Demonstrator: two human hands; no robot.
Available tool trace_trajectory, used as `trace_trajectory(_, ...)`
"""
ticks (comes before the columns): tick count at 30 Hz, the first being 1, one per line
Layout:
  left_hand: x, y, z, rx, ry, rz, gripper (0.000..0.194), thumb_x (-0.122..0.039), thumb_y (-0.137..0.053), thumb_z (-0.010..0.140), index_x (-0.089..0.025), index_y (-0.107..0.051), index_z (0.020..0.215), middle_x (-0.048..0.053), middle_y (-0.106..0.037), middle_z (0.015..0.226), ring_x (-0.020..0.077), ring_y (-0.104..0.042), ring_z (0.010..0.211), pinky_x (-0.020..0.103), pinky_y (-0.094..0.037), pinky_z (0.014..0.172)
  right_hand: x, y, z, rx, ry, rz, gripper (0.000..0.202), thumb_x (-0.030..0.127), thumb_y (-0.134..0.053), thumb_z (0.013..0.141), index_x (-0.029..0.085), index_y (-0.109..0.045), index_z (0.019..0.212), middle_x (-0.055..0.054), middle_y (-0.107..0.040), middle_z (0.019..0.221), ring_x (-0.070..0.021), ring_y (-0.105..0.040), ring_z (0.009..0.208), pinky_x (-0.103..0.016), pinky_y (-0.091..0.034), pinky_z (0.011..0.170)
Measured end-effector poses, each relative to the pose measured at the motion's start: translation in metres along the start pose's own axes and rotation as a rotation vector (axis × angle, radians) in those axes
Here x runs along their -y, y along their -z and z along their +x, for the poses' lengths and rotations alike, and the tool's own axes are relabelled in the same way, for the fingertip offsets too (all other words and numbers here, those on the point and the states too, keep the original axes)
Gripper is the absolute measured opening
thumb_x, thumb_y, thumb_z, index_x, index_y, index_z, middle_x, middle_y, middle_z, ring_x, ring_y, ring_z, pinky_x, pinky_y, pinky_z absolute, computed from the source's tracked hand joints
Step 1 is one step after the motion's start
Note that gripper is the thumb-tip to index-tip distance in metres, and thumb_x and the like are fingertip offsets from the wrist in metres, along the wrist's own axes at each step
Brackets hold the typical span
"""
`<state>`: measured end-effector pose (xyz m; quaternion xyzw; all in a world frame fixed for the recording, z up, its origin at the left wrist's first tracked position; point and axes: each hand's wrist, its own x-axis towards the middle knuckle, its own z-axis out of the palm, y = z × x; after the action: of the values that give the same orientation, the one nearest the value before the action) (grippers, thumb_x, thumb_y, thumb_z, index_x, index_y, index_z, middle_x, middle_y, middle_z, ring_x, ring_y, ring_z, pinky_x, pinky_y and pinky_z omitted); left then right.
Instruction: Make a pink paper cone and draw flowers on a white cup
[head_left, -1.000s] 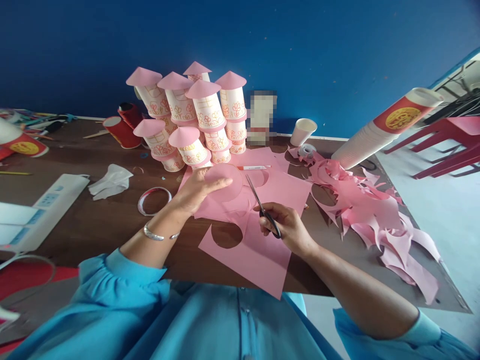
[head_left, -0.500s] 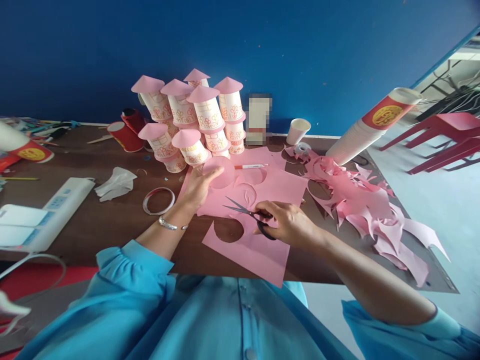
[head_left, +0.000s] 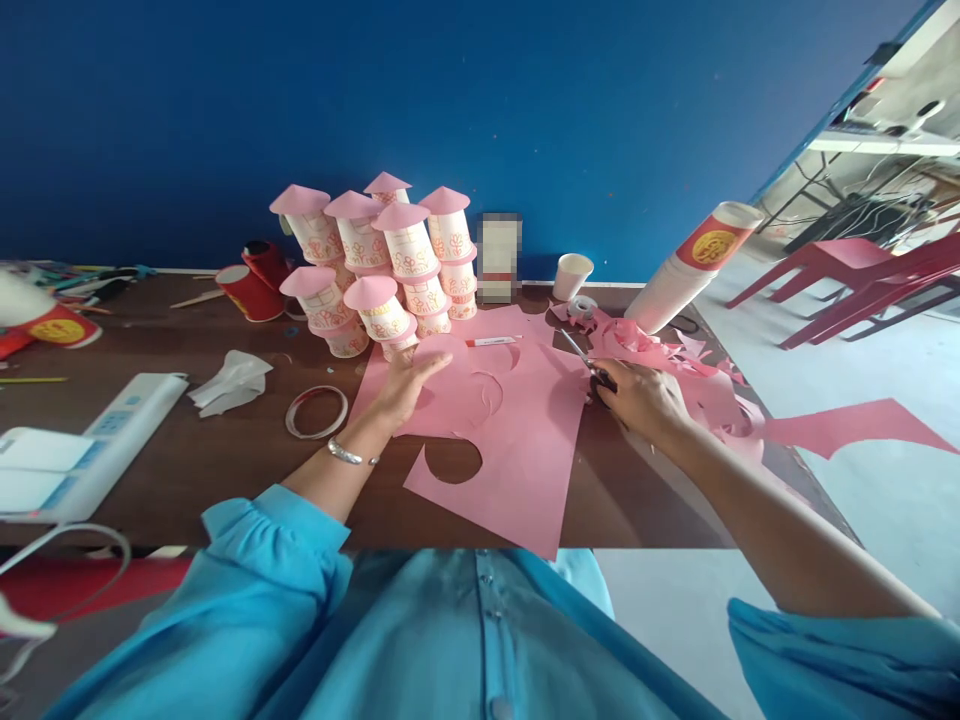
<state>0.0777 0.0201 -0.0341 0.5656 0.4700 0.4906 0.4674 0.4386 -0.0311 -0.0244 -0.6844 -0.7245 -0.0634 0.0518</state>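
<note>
My left hand (head_left: pixel 405 385) pinches a pink paper disc (head_left: pixel 441 346), thumb on top, over pink sheets (head_left: pixel 532 400); too hard a squeeze would probably crease it. My right hand (head_left: pixel 645 395) is curled round the scissors (head_left: pixel 576 347), beside the scrap pile (head_left: pixel 705 390); a careless swing could snag paper. Cup towers (head_left: pixel 411 250) stand just beyond my left fingers, so a bump might topple them. One long scrap (head_left: pixel 862 425) shows past the table (head_left: pixel 247 460) edge; floor risk.
</note>
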Motion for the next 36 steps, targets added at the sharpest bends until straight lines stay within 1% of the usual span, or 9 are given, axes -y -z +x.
trace_trajectory(3,-0.006,0.002,-0.006,0.171,0.066,-0.018,0.034,-0.048,-0.087,0.078,-0.02,-0.077,0.095,0.005,-0.079,0.099,0.0281,-0.071,0.105,0.042,-0.058,0.098,0.001,-0.006,-0.006,-0.05,0.077,0.098,0.035,0.026,-0.062,0.095,0.027,-0.073,0.127,-0.007,-0.082,0.119,-0.0291,-0.076,0.106,-0.035,-0.054,0.075)
trace_trajectory(6,-0.02,0.004,-0.017,0.498,0.115,0.021,0.033,-0.048,-0.084,0.083,-0.019,-0.08,0.098,0.005,-0.081,0.1,0.0254,-0.074,0.097,0.038,-0.059,0.091,0.009,-0.004,-0.006,-0.067,0.147,0.091,0.034,0.026,-0.062,0.096,0.026,-0.072,0.128,-0.01,-0.08,0.124,-0.0306,-0.072,0.115,-0.035,-0.055,0.079)
trace_trajectory(10,-0.041,0.007,-0.043,0.931,-0.064,0.354,0.02,-0.033,-0.082,0.085,-0.02,-0.082,0.099,0.008,-0.079,0.121,0.0259,-0.074,0.113,0.034,-0.056,0.102,0.015,-0.003,0.008,-0.045,0.01,0.013,0.04,0.034,-0.064,0.097,0.023,-0.068,0.135,-0.013,-0.082,0.109,-0.0337,-0.073,0.104,-0.036,-0.052,0.072)
trace_trajectory(14,-0.045,0.01,-0.073,1.134,-0.221,0.561,0.005,-0.023,-0.078,0.088,-0.023,-0.082,0.086,0.008,-0.074,0.143,0.0275,-0.067,0.136,0.036,-0.051,0.114,0.007,-0.007,0.018,0.003,0.02,0.003,0.036,0.035,-0.061,0.099,0.022,-0.071,0.131,-0.012,-0.082,0.102,-0.0321,-0.074,0.092,-0.035,-0.048,0.068)
trace_trajectory(19,-0.041,0.02,-0.09,1.101,-0.387,0.714,0.024,-0.015,-0.07,0.094,-0.03,-0.085,0.104,0.003,-0.075,0.142,0.0272,-0.061,0.145,0.043,-0.045,0.126,-0.005,-0.009,0.028,-0.027,0.148,0.035,0.039,0.029,-0.056,0.101,0.023,-0.07,0.137,-0.013,-0.078,0.12,-0.0324,-0.069,0.118,-0.037,-0.053,0.081)
trace_trajectory(24,-0.039,0.039,-0.081,1.075,-0.394,0.757,0.04,-0.015,-0.065,0.097,-0.033,-0.078,0.13,0.001,-0.075,0.14,0.0227,-0.065,0.141,0.036,-0.05,0.122,-0.007,-0.016,0.05,-0.019,0.268,0.226,0.046,0.024,-0.063,0.093,0.025,-0.07,0.138,-0.011,-0.073,0.137,-0.0341,-0.064,0.13,-0.047,-0.055,0.1)
trace_trajectory(30,-0.052,0.063,-0.059,0.998,-0.214,0.85,0.031,-0.022,-0.066,0.094,-0.037,-0.083,0.115,-0.003,-0.077,0.139,0.0239,-0.068,0.137,0.033,-0.054,0.112,-0.01,-0.019,0.064,0.021,0.283,0.3,0.06,0.023,-0.072,0.086,0.025,-0.066,0.145,-0.012,-0.067,0.149,-0.0374,-0.057,0.143,-0.055,-0.052,0.114)
trace_trajectory(33,-0.06,0.066,-0.056,0.983,-0.155,0.876,0.025,-0.024,-0.066,0.092,-0.036,-0.084,0.106,-0.004,-0.078,0.136,0.0248,-0.072,0.13,0.031,-0.057,0.105,-0.014,-0.014,0.058,0.014,0.232,0.327,0.054,0.024,-0.071,0.087,0.027,-0.07,0.141,-0.01,-0.072,0.143,-0.0364,-0.065,0.133,-0.054,-0.055,0.11)
trace_trajectory(36,-0.056,0.06,-0.059,0.868,-0.158,0.86,0.018,-0.032,-0.066,0.092,-0.03,-0.083,0.088,0.001,-0.075,0.14,0.0265,-0.074,0.125,0.034,-0.057,0.105,-0.01,-0.01,0.05,-0.106,0.094,0.398,0.041,0.026,-0.064,0.094,0.026,-0.074,0.134,-0.008,-0.077,0.135,-0.032,-0.073,0.119,-0.047,-0.06,0.099)
